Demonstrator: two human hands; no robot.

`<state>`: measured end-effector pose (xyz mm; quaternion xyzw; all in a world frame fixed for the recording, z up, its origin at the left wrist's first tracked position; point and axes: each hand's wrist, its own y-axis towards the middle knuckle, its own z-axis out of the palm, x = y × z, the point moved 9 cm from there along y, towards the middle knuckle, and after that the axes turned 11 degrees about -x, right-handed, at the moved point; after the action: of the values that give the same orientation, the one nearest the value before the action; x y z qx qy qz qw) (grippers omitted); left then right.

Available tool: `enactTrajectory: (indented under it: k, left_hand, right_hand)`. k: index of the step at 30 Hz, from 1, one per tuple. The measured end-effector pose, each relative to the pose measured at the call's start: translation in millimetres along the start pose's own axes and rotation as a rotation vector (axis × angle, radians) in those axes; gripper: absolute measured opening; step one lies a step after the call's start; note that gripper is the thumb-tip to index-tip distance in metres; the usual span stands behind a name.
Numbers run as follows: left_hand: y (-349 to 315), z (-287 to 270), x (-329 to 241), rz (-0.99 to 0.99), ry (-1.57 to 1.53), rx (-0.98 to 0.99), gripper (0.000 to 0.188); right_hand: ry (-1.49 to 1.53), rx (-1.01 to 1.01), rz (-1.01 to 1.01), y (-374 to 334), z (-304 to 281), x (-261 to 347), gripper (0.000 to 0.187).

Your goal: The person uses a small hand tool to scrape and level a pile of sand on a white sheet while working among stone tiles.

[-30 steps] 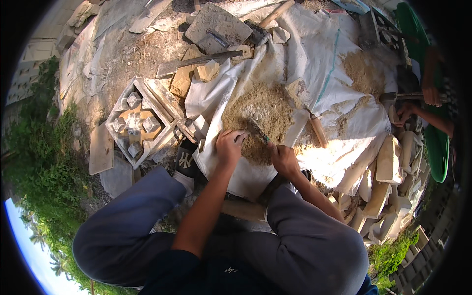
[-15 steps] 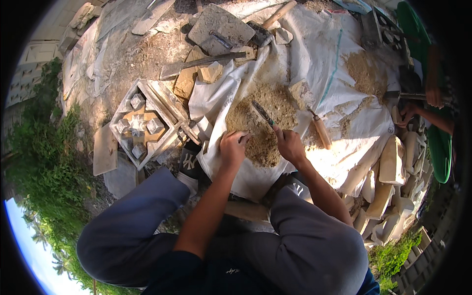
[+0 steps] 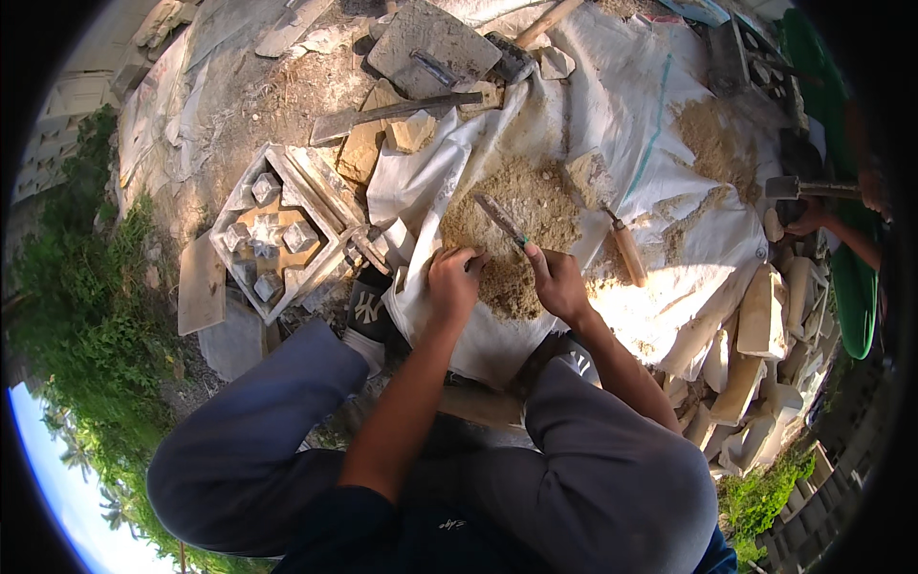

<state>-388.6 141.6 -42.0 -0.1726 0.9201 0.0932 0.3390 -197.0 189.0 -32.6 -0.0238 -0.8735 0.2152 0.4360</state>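
Sand-coloured stone, rough and crumbly, lies on a white sheet spread over the ground, just beyond the person's knees and near the middle of the view. Both hands rest at its near edge. The left hand is curled into a loose fist, its fingers bent down onto the stone's near-left rim; whether it grips anything underneath cannot be told. The right hand sits just to the right of it, fingers closed around the handle end of a slim flat chisel, whose blade slants up and to the left across the top of the stone.

Just right of the stone, a wooden-handled tool lies on the sheet, touching the scatter of stone dust. A second patch of dust spreads farther right on the same sheet. To the left, off the sheet, a square carved stone block with small raised diamond shapes sits on the dirt. Far from the person, a flat grey slab rests with a long dark metal bar lying just near it. A dark shoe stands between the carved block and the sheet's near-left edge. At the right edge, pale cut stone pieces are stacked, and another person's hand holds a hammer-like tool beside them.
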Motion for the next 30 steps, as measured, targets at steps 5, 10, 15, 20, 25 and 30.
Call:
enactTrajectory:
  k: [5, 10, 15, 20, 25, 30]
  left_hand:
    - [0.3, 3.2, -2.5, 0.037, -0.048, -0.034, 0.009]
    - [-2.3, 2.6, 6.7, 0.010, -0.047, 0.007, 0.010]
    - [1.5, 4.9, -1.5, 0.002, -0.070, -0.021, 0.009]
    - [-2.5, 9.9, 19.5, -0.063, -0.107, 0.034, 0.009]
    - [1.1, 1.9, 2.8, -0.014, -0.066, 0.000, 0.009]
    - [1.3, 5.7, 1.0, 0.012, -0.102, -0.029, 0.009]
  right_hand:
    - [-0.148, -0.034, 0.065, -1.0, 11.8, -37.2, 0.068]
    - [-0.208, -0.009, 0.107, 2.2, 7.1, -32.3, 0.072]
    - [0.010, -0.143, -0.020, 0.0, -15.4, -25.1, 0.069]
    - [-0.316, -0.030, 0.072, 16.6, -0.8, -53.5, 0.072]
    - [-0.060, -0.094, -0.044, 12.2, -24.3, -25.4, 0.070]
    - [-0.364, -0.177, 0.004, 28.0, -17.5, -58.3, 0.070]
